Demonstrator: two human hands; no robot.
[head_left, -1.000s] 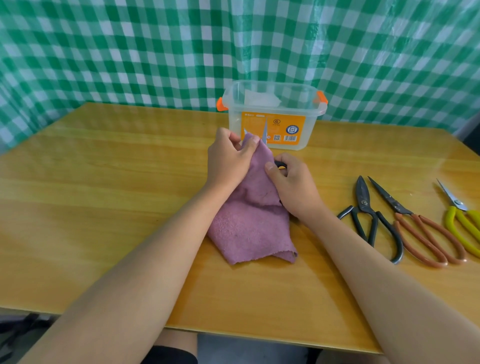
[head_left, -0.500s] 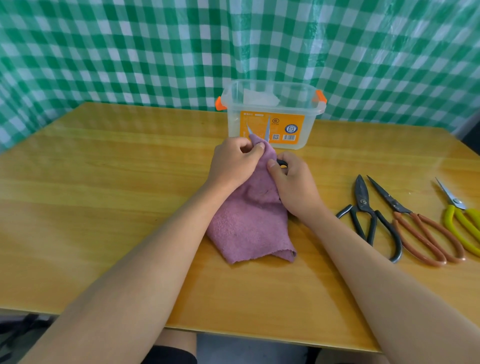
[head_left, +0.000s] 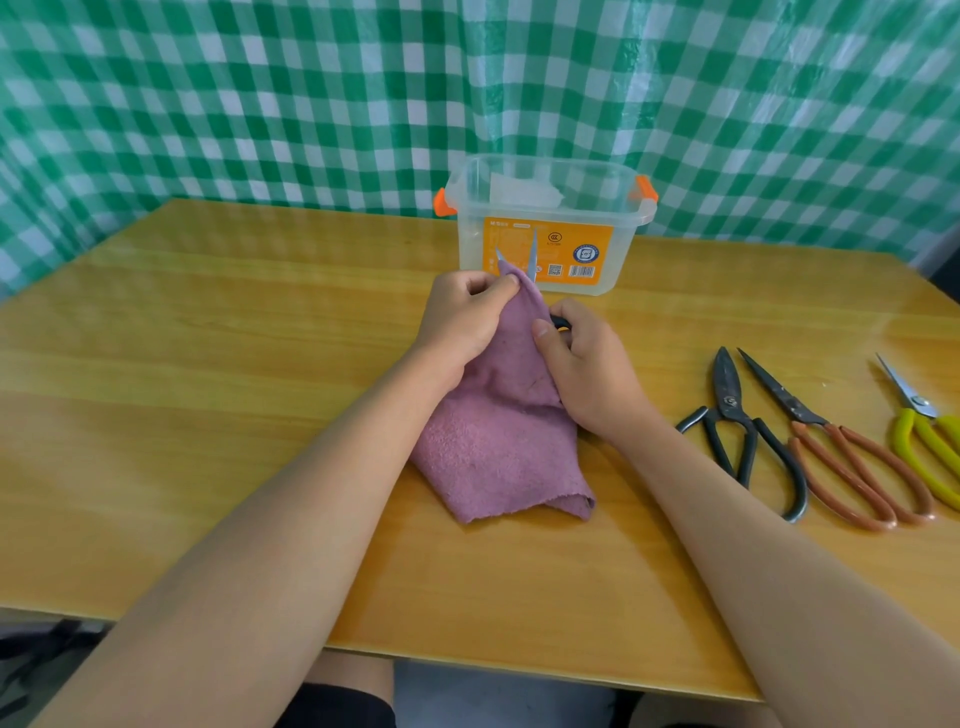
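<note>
The left hand (head_left: 462, 322) pinches the purple cloth (head_left: 498, 447) around the scissors (head_left: 532, 254), whose 2 blade tips poke out above its fingers. The right hand (head_left: 587, 374) grips the handle at mid-table. The box (head_left: 545, 187) just behind carries an orange label (head_left: 571, 239) with a barcode, its writing too small to read.

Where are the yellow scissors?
In the head view, the yellow scissors lie on the table at the person's far right, just right of the orange-handled scissors, with their handles cut off by the picture's edge.
</note>
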